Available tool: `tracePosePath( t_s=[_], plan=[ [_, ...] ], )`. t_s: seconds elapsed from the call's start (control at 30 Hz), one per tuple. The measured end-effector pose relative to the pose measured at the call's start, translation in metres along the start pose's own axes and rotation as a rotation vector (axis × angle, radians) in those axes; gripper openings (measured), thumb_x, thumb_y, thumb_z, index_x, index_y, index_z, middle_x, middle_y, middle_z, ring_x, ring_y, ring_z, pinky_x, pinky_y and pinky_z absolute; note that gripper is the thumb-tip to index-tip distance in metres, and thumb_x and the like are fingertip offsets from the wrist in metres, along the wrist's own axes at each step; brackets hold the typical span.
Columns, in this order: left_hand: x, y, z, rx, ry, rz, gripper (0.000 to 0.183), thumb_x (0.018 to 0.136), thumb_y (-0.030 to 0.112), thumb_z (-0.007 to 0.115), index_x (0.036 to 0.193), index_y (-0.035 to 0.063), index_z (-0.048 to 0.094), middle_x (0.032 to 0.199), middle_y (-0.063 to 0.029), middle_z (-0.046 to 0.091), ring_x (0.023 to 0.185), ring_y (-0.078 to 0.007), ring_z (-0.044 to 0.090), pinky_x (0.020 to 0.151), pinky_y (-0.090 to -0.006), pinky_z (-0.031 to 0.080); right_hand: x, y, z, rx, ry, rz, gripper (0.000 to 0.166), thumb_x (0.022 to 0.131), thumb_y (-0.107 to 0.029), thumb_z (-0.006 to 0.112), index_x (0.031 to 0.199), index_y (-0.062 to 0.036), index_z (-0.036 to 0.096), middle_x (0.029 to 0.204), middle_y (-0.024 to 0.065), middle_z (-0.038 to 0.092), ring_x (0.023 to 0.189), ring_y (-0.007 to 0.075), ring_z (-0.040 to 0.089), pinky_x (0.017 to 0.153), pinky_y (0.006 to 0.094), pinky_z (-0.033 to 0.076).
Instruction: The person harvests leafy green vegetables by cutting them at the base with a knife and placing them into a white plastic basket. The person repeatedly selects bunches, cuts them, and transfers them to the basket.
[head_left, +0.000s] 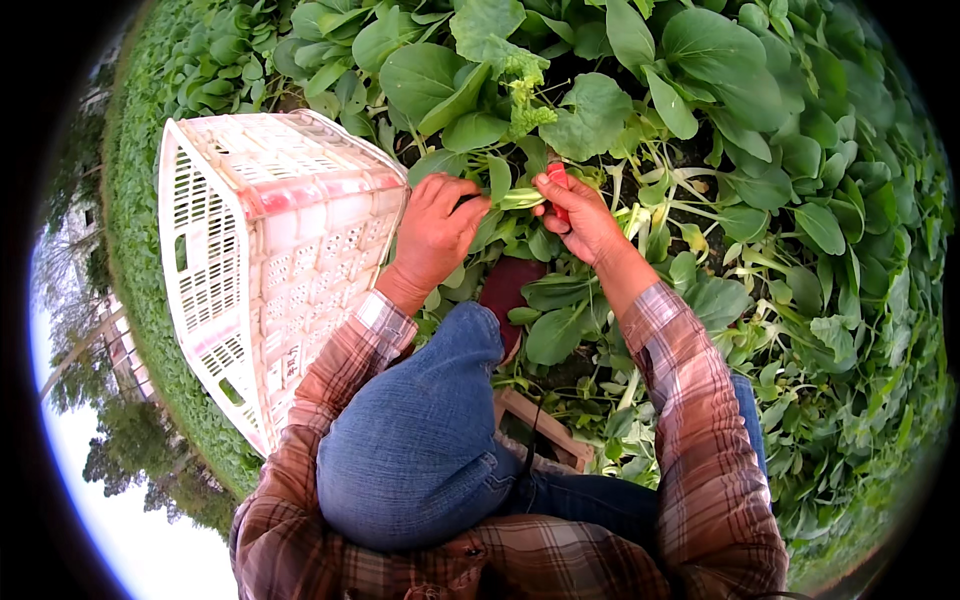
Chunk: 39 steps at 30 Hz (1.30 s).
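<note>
Between my hands is a leafy green plant (520, 199), its pale stalk lying crosswise and its leaves partly hidden. My left hand (442, 225) pinches it near the leaves with thumb and fingers. In my right hand (581, 217) is a small red-handled knife (558, 180), gripped in the fingers. Its blade points away from me and is mostly covered by a leaf. My right thumb and fingers also meet the plant's stalk end. Broad-leaved greens (592, 116) grow closely around and beyond both hands.
A white plastic crate (330, 247), bearing writing, stands tilted just left of my left hand. Cut stems and loose leaves (637, 217) litter the ground to the right. My dark red shoe (510, 292) is among the plants, and a wooden frame (544, 427) lies below me.
</note>
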<state>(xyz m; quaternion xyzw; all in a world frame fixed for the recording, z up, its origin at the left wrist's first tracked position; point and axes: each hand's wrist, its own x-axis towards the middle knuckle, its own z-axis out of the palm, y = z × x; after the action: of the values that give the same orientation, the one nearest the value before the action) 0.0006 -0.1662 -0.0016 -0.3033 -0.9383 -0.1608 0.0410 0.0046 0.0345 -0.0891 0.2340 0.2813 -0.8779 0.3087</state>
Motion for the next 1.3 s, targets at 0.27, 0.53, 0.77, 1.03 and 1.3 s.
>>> tracePosePath(
  t_s=[0.27, 0.53, 0.77, 1.03, 1.3],
  plan=[
    [0.045, 0.037, -0.010, 0.250, -0.185, 0.183, 0.045, 0.067, 0.010, 0.066, 0.110, 0.0037, 0.055, 0.115, -0.0096, 0.051, 0.106, -0.0279, 0.050, 0.093, -0.0419, 0.040, -0.005, 0.002, 0.005, -0.109, -0.052, 0.053, 0.026, 0.087, -0.025, 0.066, 0.096, -0.0039, 0.055, 0.078, 0.0010, 0.054, 0.063, 0.0079, 0.051, 0.045, 0.0193, 0.031],
    [0.058, -0.011, 0.026, 0.409, -0.317, 0.303, 0.007, 0.066, 0.006, 0.060, 0.073, 0.0049, 0.061, 0.095, -0.0109, 0.059, 0.082, -0.0234, 0.061, 0.066, -0.0348, 0.051, 0.009, 0.000, 0.002, -0.842, 0.215, -0.086, 0.033, 0.097, -0.022, 0.042, 0.124, -0.0025, 0.046, 0.075, 0.0061, 0.059, 0.058, 0.0129, 0.056, 0.053, 0.0274, 0.044],
    [0.060, -0.041, 0.034, 0.504, -0.288, 0.095, 0.013, 0.068, 0.007, 0.059, 0.080, 0.0074, 0.065, 0.108, -0.0146, 0.058, 0.086, -0.0272, 0.061, 0.071, -0.0350, 0.051, 0.053, 0.023, -0.023, -1.187, 0.308, -0.286, 0.037, 0.095, -0.017, 0.043, 0.128, -0.0006, 0.042, 0.073, 0.0111, 0.060, 0.055, 0.0197, 0.058, 0.058, 0.0332, 0.048],
    [0.023, -0.051, 0.036, 0.504, -0.364, -0.178, 0.021, 0.069, 0.005, 0.060, 0.090, 0.0051, 0.063, 0.131, -0.0128, 0.046, 0.084, -0.0221, 0.063, 0.074, -0.0342, 0.052, 0.057, 0.037, -0.018, -1.797, 0.154, -0.564, 0.023, 0.090, -0.013, 0.046, 0.085, 0.0039, 0.061, 0.083, 0.0230, 0.063, 0.073, 0.0392, 0.061, 0.069, 0.0452, 0.049],
    [0.020, -0.044, 0.033, 0.489, -0.302, -0.133, 0.026, 0.071, 0.005, 0.059, 0.097, 0.0044, 0.060, 0.131, -0.0114, 0.045, 0.087, -0.0224, 0.063, 0.082, -0.0353, 0.050, 0.066, 0.044, -0.016, -1.490, 0.385, -0.580, 0.017, 0.083, -0.004, 0.047, 0.090, 0.0037, 0.060, 0.087, 0.0252, 0.061, 0.084, 0.0423, 0.059, 0.076, 0.0470, 0.048]
  ],
)
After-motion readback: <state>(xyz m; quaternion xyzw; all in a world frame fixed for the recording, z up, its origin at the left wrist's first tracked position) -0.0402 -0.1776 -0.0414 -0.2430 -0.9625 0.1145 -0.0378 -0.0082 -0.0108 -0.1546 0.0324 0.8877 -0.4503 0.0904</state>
